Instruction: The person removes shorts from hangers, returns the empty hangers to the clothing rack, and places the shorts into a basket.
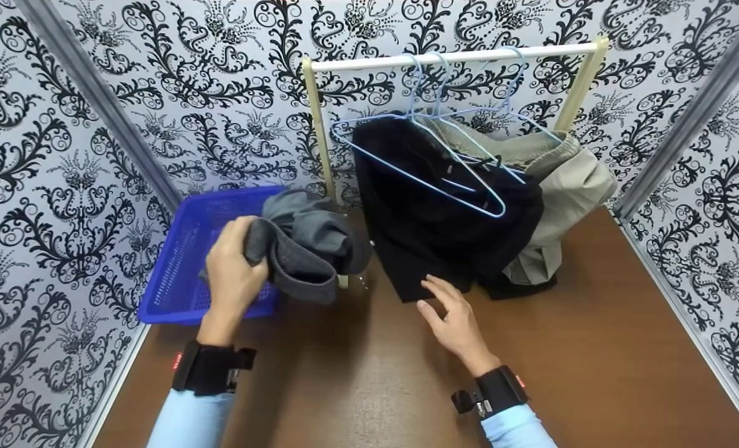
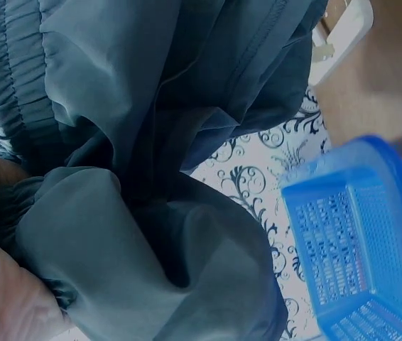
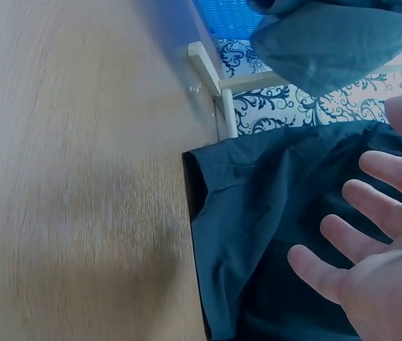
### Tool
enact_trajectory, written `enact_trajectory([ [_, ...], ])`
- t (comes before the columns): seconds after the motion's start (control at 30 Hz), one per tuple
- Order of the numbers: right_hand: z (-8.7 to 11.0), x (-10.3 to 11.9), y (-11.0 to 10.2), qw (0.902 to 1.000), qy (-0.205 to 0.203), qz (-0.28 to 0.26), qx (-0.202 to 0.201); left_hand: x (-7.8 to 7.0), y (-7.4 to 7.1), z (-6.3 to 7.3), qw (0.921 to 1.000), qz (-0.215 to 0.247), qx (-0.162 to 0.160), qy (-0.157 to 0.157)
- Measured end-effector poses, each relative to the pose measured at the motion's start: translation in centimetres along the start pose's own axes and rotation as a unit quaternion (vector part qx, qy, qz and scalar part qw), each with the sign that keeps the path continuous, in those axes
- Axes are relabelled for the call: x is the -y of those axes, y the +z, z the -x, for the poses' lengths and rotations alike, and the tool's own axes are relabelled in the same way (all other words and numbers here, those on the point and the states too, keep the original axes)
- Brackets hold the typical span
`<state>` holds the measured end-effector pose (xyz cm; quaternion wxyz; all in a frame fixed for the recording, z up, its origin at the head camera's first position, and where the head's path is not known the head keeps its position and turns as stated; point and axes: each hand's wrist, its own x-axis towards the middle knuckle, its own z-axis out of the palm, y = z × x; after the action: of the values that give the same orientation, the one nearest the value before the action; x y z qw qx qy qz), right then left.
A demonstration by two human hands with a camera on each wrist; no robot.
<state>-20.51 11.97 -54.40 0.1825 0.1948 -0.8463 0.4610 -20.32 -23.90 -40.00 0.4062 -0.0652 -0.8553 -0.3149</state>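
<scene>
My left hand [image 1: 236, 267] grips a bunched pair of dark grey pants [image 1: 310, 230] and holds it up beside the blue basket's right side. In the left wrist view, gathered elastic shows along the waistband of the grey pants [image 2: 9, 78]; the leg length is hidden in the folds. My right hand [image 1: 456, 320] is held over the table with its fingers spread and nothing in them. It is nearest to the hem of the black shorts [image 1: 444, 230], which hang from the rack. Several blue wire hangers [image 1: 419, 177] hook over the rail, one lying across the front of the black shorts.
A blue perforated basket [image 1: 176, 261] stands at the left, partly behind my left hand. The rack's white rail [image 1: 469, 56] runs across the back between wooden posts. Light khaki pants [image 1: 568, 186] hang behind the black shorts. Patterned walls surround the brown table [image 1: 357, 386].
</scene>
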Motion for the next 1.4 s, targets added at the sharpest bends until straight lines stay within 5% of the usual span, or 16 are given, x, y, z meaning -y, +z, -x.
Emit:
enact_trajectory([
  [0.53, -0.4, 0.1, -0.3, 0.9998, 0.016, -0.009, 0.005, 1.7, -4.1, -2.0, 0.9940, -0.025, -0.043, -0.097],
  [0.9, -0.5, 0.1, -0.4, 0.9999, 0.010, -0.012, -0.004, 2.8, -6.2, -3.1, 0.9856, -0.084, -0.099, -0.109],
  [1.17, -0.5, 0.0, -0.5, 1.0000, -0.002, -0.001, -0.007, 3.6, -6.4, -3.2, 0.9761, -0.130, -0.103, -0.141],
  [1.4, -0.6, -0.2, -0.8, 0.9999, 0.005, -0.008, -0.012, 5.5, -5.1, -2.2, 0.9735, -0.170, -0.092, -0.121],
])
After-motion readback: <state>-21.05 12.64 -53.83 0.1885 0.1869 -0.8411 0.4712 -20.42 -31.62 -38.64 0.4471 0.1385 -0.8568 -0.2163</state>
